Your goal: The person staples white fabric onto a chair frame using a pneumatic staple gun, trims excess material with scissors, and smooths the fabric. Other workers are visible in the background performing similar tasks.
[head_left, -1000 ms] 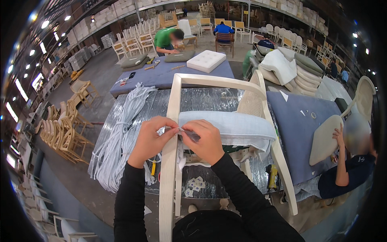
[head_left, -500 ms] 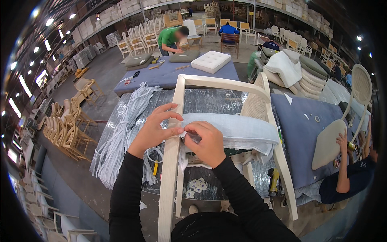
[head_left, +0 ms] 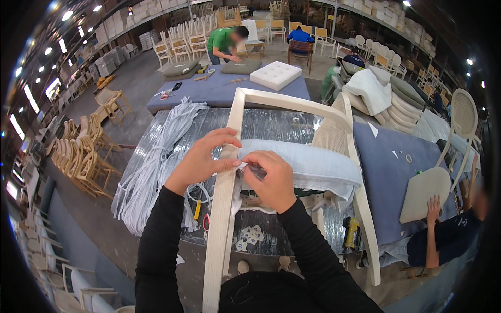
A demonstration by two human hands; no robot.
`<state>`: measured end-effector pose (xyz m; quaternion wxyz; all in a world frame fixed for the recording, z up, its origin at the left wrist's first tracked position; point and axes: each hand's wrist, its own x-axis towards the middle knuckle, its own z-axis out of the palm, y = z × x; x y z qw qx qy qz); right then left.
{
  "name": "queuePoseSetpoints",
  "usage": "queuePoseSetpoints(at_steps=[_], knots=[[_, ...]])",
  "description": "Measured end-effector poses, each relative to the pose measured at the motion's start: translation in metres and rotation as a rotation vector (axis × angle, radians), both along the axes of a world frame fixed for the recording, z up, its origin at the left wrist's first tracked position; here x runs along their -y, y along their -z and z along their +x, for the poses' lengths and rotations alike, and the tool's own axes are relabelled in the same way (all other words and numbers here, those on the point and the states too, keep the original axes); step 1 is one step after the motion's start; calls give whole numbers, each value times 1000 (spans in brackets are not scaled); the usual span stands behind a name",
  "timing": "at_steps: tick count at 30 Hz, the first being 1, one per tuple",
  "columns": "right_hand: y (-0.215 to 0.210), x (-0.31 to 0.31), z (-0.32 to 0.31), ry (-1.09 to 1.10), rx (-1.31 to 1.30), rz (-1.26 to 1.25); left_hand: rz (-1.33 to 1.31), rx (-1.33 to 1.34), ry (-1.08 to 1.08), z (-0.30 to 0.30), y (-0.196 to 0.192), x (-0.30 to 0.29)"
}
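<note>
The thumb and fingertips of the right hand [head_left: 271,176] are pinched together on the edge of the pale fabric [head_left: 242,166]. The left hand [head_left: 204,160] has its thumb and forefinger spread apart, the thumb tip reaching that same edge; whether it presses there, I cannot tell. The fabric covers a padded seat cushion [head_left: 308,159], whose long axis runs left to right across a whitewashed wooden armchair frame [head_left: 292,99]. The pinched edge is at its left end, beside the frame's left post, and a loose flap hangs down at the right end. The post itself points toward the person, passing under the left hand. The right fingers hide part of the edge.

Beyond the cushion, a woven cane panel [head_left: 331,136] rises at the right. Left of the post, a bundle of pale strips [head_left: 162,161] lies on the plastic-covered worktable [head_left: 271,120], near a yellow-handled tool [head_left: 197,209] and a red loop handle [head_left: 205,223]. Small white labels [head_left: 250,236] lie between the post and the right forearm; a yellow-and-black power tool [head_left: 351,233] lies near the frame's right post. At the far right, a co-worker's hand [head_left: 433,208] touches an upholstered panel [head_left: 424,190].
</note>
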<state>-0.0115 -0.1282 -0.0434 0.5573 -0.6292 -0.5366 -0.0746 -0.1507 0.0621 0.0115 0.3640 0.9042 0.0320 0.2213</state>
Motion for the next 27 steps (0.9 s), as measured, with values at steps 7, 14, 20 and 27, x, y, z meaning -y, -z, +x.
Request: queuePoseSetpoints(at_steps=[7, 14, 20, 27], knots=[[0, 0, 1, -26, -6, -3, 185, 20, -56, -5, -10, 13], [-4, 5, 4, -76, -4, -19, 653, 154, -145, -11, -15, 38], [-1, 0, -1, -1, 32, 27, 730, 185, -216, -14, -15, 51], [18, -11, 0, 106, 261, 180, 211, 96, -300, -15, -2, 60]])
